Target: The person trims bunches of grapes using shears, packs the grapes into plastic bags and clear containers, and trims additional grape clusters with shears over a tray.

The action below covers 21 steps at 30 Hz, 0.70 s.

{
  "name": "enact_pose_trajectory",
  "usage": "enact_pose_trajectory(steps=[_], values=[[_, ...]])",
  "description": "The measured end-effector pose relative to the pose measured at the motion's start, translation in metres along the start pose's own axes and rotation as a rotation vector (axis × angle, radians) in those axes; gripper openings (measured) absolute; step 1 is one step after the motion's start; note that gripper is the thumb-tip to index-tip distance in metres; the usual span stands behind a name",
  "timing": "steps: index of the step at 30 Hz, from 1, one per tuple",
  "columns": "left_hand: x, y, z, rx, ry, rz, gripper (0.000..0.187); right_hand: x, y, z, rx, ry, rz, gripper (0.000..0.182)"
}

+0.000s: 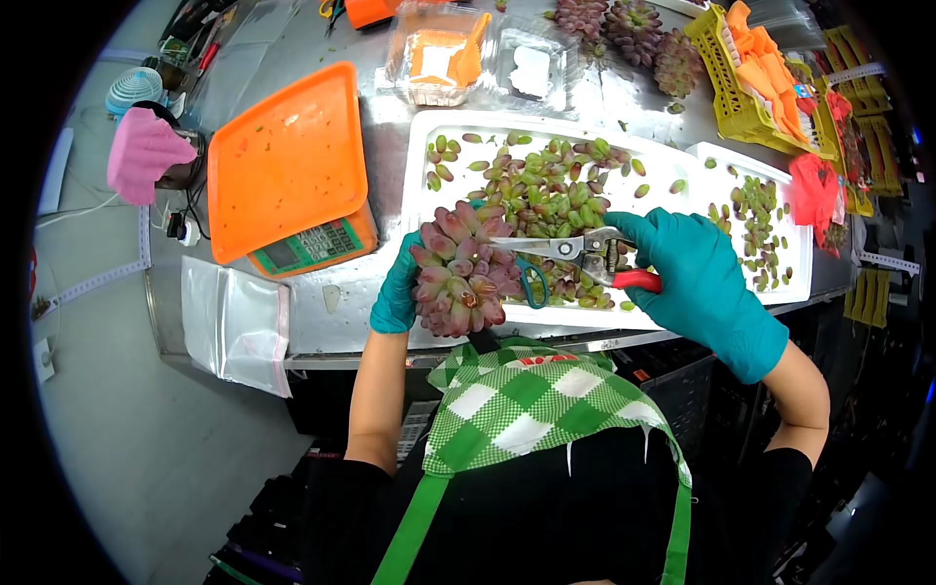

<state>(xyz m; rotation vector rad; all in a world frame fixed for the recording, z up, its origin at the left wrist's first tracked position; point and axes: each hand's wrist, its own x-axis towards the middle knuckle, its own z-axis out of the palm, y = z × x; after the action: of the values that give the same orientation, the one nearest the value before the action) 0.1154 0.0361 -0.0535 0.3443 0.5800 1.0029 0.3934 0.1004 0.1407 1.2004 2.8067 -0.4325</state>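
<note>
My left hand (395, 288), in a teal glove, is closed around a cluster of pink-green succulent rosettes (458, 283). The cluster is held over the near left edge of a white foam tray (417, 175). In my gloved right hand (692, 278) is a pair of pruning shears (585, 252) with a red handle. Their metal blades point left and reach into the upper right side of the rosettes, where leaves hide the tips. Loose green and reddish succulent leaves (575, 175) lie scattered in the tray. A small blue loop (532, 285) shows just below the blades.
An orange-topped scale (292, 156) stands on the metal table at left, with clear plastic bags (234, 322) in front. A second white tray (804, 253) holds more leaves. Behind are clear plastic boxes (439, 58), whole succulents (634, 34) and a yellow basket (717, 83).
</note>
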Motion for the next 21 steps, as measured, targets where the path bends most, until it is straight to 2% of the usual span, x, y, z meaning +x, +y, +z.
enact_pose_trajectory(steps=[2, 8, 10, 12, 13, 15, 17, 20, 21], values=[[-0.002, -0.002, 0.004, -0.078, -0.022, 0.072, 0.06, 0.002, 0.0, -0.003, 0.02, -0.047, 0.012, 0.057], [0.002, 0.002, 0.007, -0.006, 0.085, 0.033, 0.056, 0.013, -0.002, -0.009, 0.008, -0.147, 0.016, 0.055], [0.004, -0.006, -0.007, 0.249, 0.166, 0.085, 0.057, 0.014, 0.0, -0.008, -0.006, -0.155, -0.022, 0.055], [0.006, -0.01, -0.027, 0.375, 0.092, 0.076, 0.056, 0.016, -0.001, -0.01, -0.023, -0.202, -0.011, 0.054], [0.009, -0.007, -0.038, 0.371, -0.02, 0.042, 0.056, 0.017, -0.002, -0.011, -0.032, -0.225, -0.005, 0.054], [0.01, 0.001, -0.024, 0.383, -0.088, 0.018, 0.055, 0.02, -0.001, -0.013, -0.067, -0.28, -0.006, 0.054], [0.005, 0.009, 0.01, 0.413, -0.004, 0.039, 0.056, 0.022, -0.001, -0.017, -0.091, -0.337, 0.012, 0.053], [0.007, 0.015, 0.035, 0.454, 0.05, 0.099, 0.08, 0.026, -0.001, -0.019, -0.136, -0.415, 0.039, 0.052], [0.007, 0.015, 0.038, 0.464, 0.061, 0.098, 0.08, 0.027, -0.001, -0.019, -0.167, -0.438, 0.035, 0.052]])
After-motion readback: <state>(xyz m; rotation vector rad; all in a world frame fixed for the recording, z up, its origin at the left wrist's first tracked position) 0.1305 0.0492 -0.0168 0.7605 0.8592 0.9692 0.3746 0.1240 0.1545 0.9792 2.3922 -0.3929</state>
